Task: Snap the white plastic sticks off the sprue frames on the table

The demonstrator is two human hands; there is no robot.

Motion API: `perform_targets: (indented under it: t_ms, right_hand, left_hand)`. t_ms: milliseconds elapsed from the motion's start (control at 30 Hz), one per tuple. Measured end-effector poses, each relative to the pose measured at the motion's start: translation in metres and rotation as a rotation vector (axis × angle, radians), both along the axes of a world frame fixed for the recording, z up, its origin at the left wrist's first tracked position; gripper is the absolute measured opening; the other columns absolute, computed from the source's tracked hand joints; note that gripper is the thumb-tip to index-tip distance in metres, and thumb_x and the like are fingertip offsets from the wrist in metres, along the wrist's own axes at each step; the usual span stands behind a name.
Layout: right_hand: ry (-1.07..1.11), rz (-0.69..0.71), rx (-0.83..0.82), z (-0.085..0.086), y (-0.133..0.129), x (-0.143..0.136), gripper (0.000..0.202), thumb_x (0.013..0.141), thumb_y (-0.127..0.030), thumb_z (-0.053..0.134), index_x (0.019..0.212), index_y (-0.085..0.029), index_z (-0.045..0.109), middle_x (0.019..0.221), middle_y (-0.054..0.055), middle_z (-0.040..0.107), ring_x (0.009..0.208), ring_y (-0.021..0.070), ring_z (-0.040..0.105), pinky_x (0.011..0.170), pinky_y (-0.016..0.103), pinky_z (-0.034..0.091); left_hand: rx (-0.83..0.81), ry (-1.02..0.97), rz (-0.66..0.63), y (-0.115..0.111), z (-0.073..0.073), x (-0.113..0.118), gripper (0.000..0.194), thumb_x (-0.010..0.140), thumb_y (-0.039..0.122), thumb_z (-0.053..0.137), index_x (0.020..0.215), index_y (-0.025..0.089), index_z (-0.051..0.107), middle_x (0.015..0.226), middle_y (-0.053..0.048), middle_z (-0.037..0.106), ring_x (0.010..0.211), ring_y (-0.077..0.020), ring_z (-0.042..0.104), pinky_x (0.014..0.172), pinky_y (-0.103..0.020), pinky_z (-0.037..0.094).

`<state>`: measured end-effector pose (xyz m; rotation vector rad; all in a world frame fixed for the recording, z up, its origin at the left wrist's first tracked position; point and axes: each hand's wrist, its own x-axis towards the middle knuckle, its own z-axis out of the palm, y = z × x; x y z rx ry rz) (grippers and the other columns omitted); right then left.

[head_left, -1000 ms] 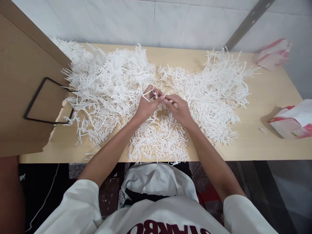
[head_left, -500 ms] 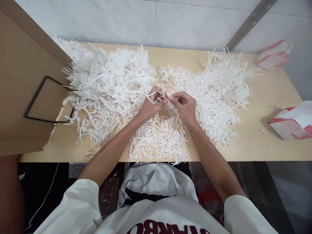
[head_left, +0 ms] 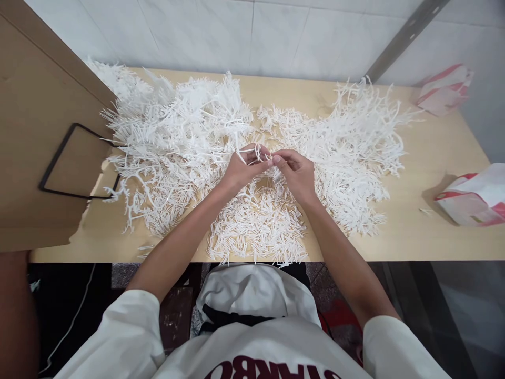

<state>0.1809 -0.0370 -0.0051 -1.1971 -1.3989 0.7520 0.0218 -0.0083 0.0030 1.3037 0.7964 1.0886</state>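
Note:
My left hand [head_left: 241, 171] is closed on a thin white branched plastic piece [head_left: 258, 153], whose curved arms show above the thumb. Thumb and fingers of my right hand [head_left: 299, 175] pinch at the right end of the same piece, close against the left fingertips. The exact spot between the fingertips is hidden. Both hands hover over small white plastic sticks [head_left: 256, 231] heaped at the table's front edge. To the left lies a large tangled pile of white branched pieces [head_left: 185, 121]; another pile [head_left: 366, 126] of them spreads to the right.
A cardboard box [head_left: 47, 147] with a black wire frame [head_left: 59, 156] against it stands at the left. Two red-and-white paper bags, one near [head_left: 473, 197] and one far [head_left: 444, 90], sit right on the wooden table [head_left: 418, 158]. A tiled wall [head_left: 221, 37] closes off the back.
Both hands have shifted slightly, drawing their fingertips closer together. The branched piece has turned a little in my left hand. The piles look the same.

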Motion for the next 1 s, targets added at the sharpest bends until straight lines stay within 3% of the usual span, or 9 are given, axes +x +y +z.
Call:
perform_targets:
  t_ms: [233,533,633,833,1000]
  right_hand:
    - [-0.163,0.106,0.057,0.004,-0.001,0.003,0.025,0.088,-0.044,0.056,0.106,-0.032,0.069,0.12,0.001,0.066,0.111,0.0174,0.062,0.085,0.035,0.054]
    - [-0.481,-0.025,0.225,0.003,-0.001,0.002,0.013,0.086,-0.036,0.06,0.089,-0.024,0.066,0.089,0.003,0.069,0.085,0.0166,0.062,0.075,0.035,0.051]
    - [-0.497,0.022,0.184,0.002,0.001,0.005,0.012,0.086,-0.034,0.059,0.089,-0.023,0.062,0.088,0.002,0.066,0.083,0.0157,0.06,0.075,0.033,0.049]
    - [-0.431,0.091,0.06,0.004,-0.001,0.004,0.024,0.093,-0.045,0.047,0.086,-0.024,0.055,0.085,0.0,0.062,0.078,0.0131,0.057,0.071,0.03,0.046]
    - [-0.564,-0.009,0.104,0.0,-0.006,-0.003,0.026,0.095,-0.047,0.041,0.089,-0.025,0.053,0.086,0.001,0.061,0.076,0.0147,0.054,0.071,0.033,0.045]
  left_hand:
    - [0.107,0.087,0.015,-0.003,0.004,0.001,0.02,0.075,0.03,0.072,0.077,0.017,0.057,0.074,0.003,0.057,0.069,-0.0072,0.052,0.067,-0.023,0.042]
    - [0.27,0.283,0.106,-0.004,-0.005,0.001,0.01,0.082,0.022,0.061,0.078,0.02,0.052,0.074,0.003,0.055,0.067,-0.0086,0.049,0.062,-0.024,0.037]
    - [0.311,0.378,0.128,-0.007,-0.004,0.001,0.009,0.081,0.021,0.06,0.078,0.02,0.052,0.071,0.003,0.055,0.063,-0.0082,0.047,0.058,-0.023,0.034]
    - [0.313,0.422,0.1,-0.011,-0.001,0.001,0.016,0.083,0.031,0.061,0.078,0.021,0.049,0.064,0.005,0.048,0.056,-0.0075,0.04,0.053,-0.023,0.032]
    - [0.31,0.37,0.163,-0.01,-0.002,0.003,0.019,0.08,0.025,0.062,0.071,0.021,0.045,0.063,0.004,0.046,0.057,-0.0081,0.039,0.053,-0.024,0.032]
